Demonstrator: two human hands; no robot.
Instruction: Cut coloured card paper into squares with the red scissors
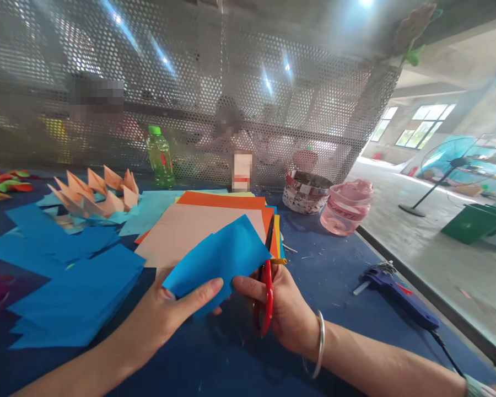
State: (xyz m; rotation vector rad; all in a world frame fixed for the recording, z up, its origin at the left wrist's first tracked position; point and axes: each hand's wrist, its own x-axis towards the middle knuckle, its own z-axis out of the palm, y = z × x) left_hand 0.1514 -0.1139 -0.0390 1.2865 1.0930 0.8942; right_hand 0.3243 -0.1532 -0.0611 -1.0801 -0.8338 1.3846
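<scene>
A blue sheet of paper (pixel 225 251) is tilted up in front of me, with my left hand (pixel 177 306) pinching its lower left part, thumb on top. My right hand (pixel 287 306) is closed round red-handled scissors (pixel 268 300), whose dark blades point up and away beside the sheet's right corner. The right thumb also touches the sheet's lower right edge. Beneath and behind lies a stack of coloured paper, a pale pink sheet (pixel 194 223) on top and orange paper (pixel 227 199) under it. To the left are several cut blue pieces (pixel 80 298).
Folded peach paper points (pixel 95 193) stand in a ring at the back left, near a green bottle (pixel 160 157). A round container (pixel 306 193) and a pink cup (pixel 347 209) stand back right. A blue glue gun (pixel 403 300) with a cord lies near the right table edge.
</scene>
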